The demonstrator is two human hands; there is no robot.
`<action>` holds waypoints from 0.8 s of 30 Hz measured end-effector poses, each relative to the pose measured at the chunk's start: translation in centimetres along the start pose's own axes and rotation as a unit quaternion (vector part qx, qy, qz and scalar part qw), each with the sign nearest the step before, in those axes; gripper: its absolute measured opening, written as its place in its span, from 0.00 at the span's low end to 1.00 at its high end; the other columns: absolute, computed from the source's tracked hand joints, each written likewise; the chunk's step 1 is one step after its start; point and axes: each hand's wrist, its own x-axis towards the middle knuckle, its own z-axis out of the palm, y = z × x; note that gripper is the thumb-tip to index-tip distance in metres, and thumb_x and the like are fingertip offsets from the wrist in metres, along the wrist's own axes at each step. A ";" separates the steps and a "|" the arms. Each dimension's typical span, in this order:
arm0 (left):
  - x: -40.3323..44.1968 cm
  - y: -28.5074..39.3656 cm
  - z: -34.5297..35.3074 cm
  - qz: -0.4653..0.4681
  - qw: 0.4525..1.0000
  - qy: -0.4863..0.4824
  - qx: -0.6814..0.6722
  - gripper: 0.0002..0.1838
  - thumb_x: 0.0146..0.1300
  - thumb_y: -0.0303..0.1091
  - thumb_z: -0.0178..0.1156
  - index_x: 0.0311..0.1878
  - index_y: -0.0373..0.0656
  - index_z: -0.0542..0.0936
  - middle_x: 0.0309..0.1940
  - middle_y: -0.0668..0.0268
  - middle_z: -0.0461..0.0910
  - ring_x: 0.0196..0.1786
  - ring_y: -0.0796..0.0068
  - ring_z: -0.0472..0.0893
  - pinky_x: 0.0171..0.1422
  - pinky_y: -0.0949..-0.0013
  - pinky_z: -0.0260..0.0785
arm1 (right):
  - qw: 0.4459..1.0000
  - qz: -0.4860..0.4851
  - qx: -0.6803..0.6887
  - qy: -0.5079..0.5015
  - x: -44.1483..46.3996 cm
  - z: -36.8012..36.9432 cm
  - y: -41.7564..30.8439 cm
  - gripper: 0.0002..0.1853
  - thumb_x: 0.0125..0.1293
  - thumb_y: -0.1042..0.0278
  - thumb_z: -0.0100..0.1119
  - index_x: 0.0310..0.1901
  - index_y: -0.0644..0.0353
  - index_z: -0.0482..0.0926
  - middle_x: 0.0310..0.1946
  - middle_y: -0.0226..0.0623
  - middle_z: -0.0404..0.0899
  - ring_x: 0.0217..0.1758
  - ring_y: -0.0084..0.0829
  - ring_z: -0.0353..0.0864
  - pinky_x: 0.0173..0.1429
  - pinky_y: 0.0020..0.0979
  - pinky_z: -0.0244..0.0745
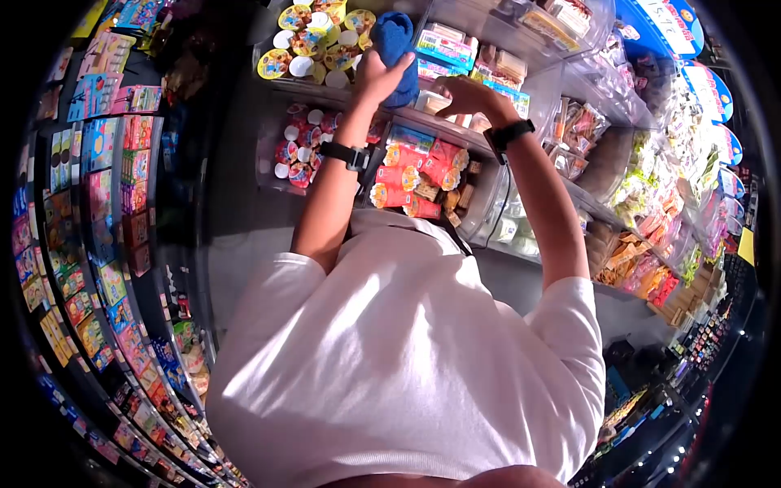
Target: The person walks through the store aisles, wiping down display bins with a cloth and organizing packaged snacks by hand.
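My left hand is closed around a folded blue cloth, held over the divider between two clear bins. To its left is a bin of yellow-lidded cups. My right hand reaches into the neighbouring bin, bent at the wrist, beside a small pale packet. Whether its fingers grip that packet cannot be made out. Blue-and-pink boxes and pale wafer-like packs lie just beyond this hand.
Lower bins hold red cups and red packs. Further bins of wrapped sweets and orange snacks stretch along the right. Shelves of colourful packages curve down the left side. A thin black cord hangs below my right wrist.
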 end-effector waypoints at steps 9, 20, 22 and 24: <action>2.2 -1.7 0.1 0.076 0.996 0.010 0.051 0.28 0.51 0.46 0.73 0.47 0.34 0.79 0.45 0.45 0.82 0.49 0.47 0.82 0.54 0.54 0.74 | 0.999 0.014 0.043 -0.027 0.5 0.7 1.2 0.41 0.54 0.53 0.74 0.63 0.68 0.66 0.57 0.53 0.76 0.61 0.46 0.76 0.63 0.40 0.71; 5.0 1.2 -0.5 0.132 0.976 -0.025 0.172 0.30 0.54 0.37 0.72 0.58 0.35 0.76 0.49 0.48 0.82 0.51 0.53 0.83 0.56 0.58 0.74 | 0.980 -0.032 0.146 0.130 -1.7 0.1 -0.1 0.33 0.56 0.51 0.73 0.56 0.61 0.71 0.49 0.49 0.82 0.50 0.43 0.83 0.50 0.40 0.77; 4.7 0.7 -0.3 0.117 0.984 -0.018 0.137 0.28 0.54 0.38 0.72 0.56 0.34 0.77 0.48 0.48 0.83 0.51 0.52 0.83 0.56 0.57 0.74 | 0.972 -0.020 0.186 0.140 -1.3 -0.1 -0.6 0.34 0.55 0.51 0.74 0.56 0.62 0.70 0.49 0.50 0.81 0.49 0.39 0.82 0.50 0.39 0.77; 4.1 0.3 -0.2 0.146 0.975 0.008 0.169 0.27 0.55 0.39 0.72 0.54 0.33 0.77 0.46 0.48 0.83 0.50 0.51 0.83 0.55 0.56 0.74 | 0.963 0.019 0.224 0.146 -1.4 -0.8 -1.3 0.32 0.55 0.51 0.74 0.53 0.62 0.71 0.47 0.50 0.81 0.47 0.42 0.82 0.49 0.40 0.76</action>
